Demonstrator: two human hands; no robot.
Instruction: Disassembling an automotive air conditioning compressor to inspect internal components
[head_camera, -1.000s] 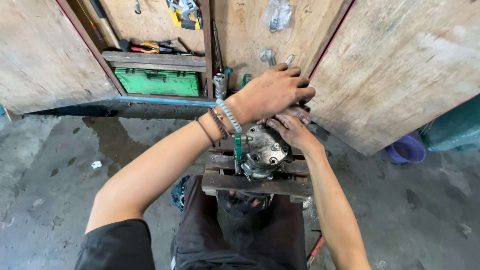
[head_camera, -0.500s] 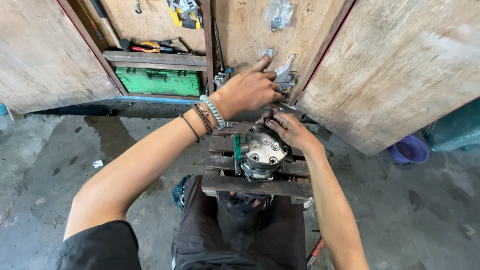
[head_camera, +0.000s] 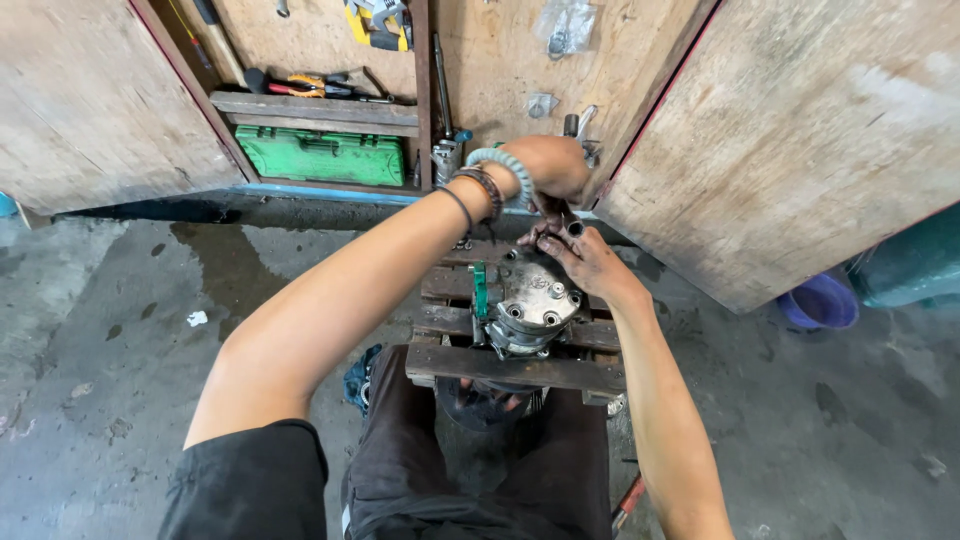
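Note:
A grey metal compressor (head_camera: 535, 300) lies on a small wooden slat stool (head_camera: 520, 368) between my knees. My left hand (head_camera: 548, 168), with bracelets on the wrist, hangs just above the compressor's far end, closed around a dark metal tool (head_camera: 571, 127) that stands nearly upright. The tool's lower socket end (head_camera: 574, 228) sits between the fingertips of my right hand (head_camera: 590, 262), which rests on the compressor's upper right edge. A green-handled piece (head_camera: 480, 290) sticks up beside the compressor's left side.
An open wooden cabinet stands behind, with its right door (head_camera: 800, 140) swung out close to my hands. A green tool case (head_camera: 320, 155) and pliers (head_camera: 310, 85) lie on its shelves. A purple bowl (head_camera: 820, 300) sits on the stained concrete floor at the right.
My left hand reached up to the cabinet, then came back down with a metal tool over the compressor. My right hand shifted slightly to meet the tool's lower end.

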